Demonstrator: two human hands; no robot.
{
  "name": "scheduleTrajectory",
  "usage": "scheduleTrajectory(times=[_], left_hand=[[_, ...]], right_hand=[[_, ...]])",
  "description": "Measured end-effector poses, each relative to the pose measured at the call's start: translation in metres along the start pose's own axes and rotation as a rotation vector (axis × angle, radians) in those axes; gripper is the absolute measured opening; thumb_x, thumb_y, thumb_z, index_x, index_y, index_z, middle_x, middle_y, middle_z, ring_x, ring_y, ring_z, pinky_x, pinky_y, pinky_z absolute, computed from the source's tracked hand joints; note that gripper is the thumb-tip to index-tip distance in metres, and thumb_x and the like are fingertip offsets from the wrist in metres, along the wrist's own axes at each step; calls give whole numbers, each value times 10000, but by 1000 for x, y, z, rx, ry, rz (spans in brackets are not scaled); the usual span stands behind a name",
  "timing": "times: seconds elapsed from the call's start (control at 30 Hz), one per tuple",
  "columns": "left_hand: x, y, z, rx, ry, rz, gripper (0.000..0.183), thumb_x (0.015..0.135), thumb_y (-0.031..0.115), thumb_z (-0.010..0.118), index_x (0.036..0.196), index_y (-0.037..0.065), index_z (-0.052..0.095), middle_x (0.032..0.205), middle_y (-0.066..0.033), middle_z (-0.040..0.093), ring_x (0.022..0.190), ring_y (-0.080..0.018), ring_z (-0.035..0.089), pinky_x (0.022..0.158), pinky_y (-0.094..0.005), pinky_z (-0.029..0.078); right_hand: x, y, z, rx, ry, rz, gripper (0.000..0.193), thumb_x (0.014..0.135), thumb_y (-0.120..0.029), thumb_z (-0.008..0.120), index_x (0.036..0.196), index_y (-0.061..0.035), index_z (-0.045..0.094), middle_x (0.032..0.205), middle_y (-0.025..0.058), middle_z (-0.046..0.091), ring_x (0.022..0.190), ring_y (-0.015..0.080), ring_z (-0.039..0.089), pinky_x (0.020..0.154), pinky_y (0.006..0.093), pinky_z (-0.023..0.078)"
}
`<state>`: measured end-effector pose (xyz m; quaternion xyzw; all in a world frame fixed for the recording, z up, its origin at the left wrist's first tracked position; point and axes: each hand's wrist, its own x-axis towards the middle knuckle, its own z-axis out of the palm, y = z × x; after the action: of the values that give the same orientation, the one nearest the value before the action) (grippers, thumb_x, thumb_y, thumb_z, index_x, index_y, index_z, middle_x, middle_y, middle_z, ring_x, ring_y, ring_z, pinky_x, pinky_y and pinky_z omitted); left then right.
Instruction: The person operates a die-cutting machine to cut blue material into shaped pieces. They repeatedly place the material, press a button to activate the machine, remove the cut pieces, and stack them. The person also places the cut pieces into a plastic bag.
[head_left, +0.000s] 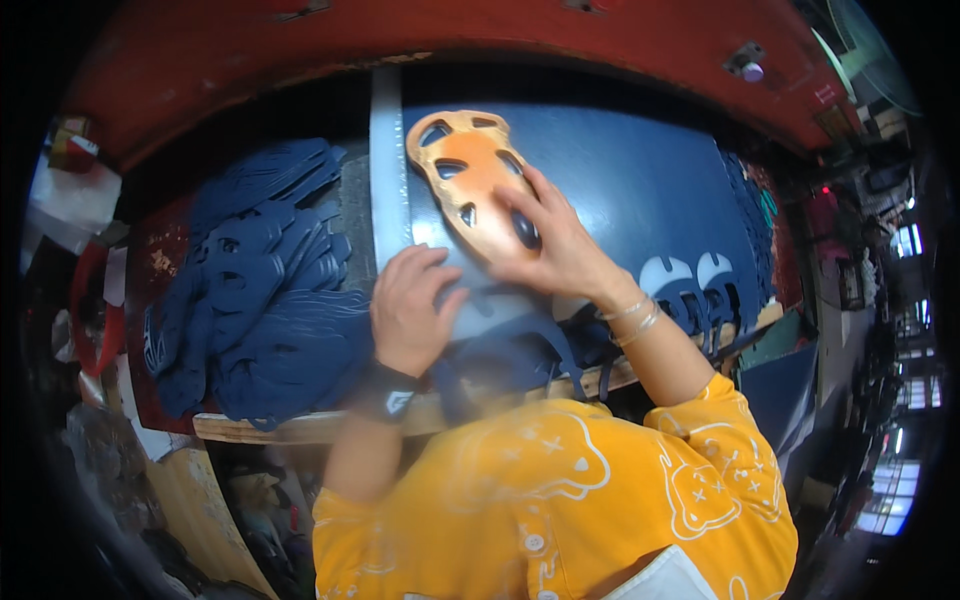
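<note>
- From the head camera, here we are over the bench, and the right hand [555, 245] has a firm clasp on the orange form [490, 190], long and sole-shaped with dark slots, fingers along its right side, thumb near its lower end!
- That orange form lies slantwise over the dark blue sheet [620, 150], just right of the pale strip [388, 160].
- Over to the left hand [410, 310]: we see fingers loosely bent, thumb apart from them, nothing visible in its grasp, poised near the form's lower end but apart from it.
- Looking for markings, we spot a white emblem [397, 402] on the black wristband [385, 380], left wrist, while bangles [634, 320] circle the right.
- Up at the right of the red beam [420, 25], near the purple knob [752, 72], there's a small light marking [825, 95], too small for us to read.
- White line-drawn bears cover the yellow shirt [600, 500].
- And left of the strip we have a big heap of cut blue pieces [260, 290], layer on layer, behind the wooden edge [230, 428].
</note>
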<state>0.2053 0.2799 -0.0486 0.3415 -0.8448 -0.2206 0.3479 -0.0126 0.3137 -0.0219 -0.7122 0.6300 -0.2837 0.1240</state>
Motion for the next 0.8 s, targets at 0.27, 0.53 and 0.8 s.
scheduleTrajectory(times=[0.27,0.53,0.8], left_hand=[[-6,3,0,-29,-13,-67,209,689,93,759,885,64,692,1066,-101,641,1086,-328,561,910,-412,457],[-11,12,-7,-160,-19,-66,202,716,48,727,915,46,692,1020,-120,657,1047,-329,588,911,-402,466],[-92,67,4,-463,-123,-282,35,817,10,654,810,-5,624,819,-66,619,673,-125,568,593,-236,447]], right_hand=[[-8,-9,3,-62,-141,58,776,670,-306,766,1358,-86,481,1486,224,254,1353,413,267,1105,461,269],[-64,38,-36,187,83,250,620,791,-295,686,1344,-89,496,1442,194,396,1337,340,380,1103,412,291],[-133,72,-35,-526,312,266,480,853,-391,603,1241,-109,575,1337,165,483,1291,387,356,1090,488,241]])
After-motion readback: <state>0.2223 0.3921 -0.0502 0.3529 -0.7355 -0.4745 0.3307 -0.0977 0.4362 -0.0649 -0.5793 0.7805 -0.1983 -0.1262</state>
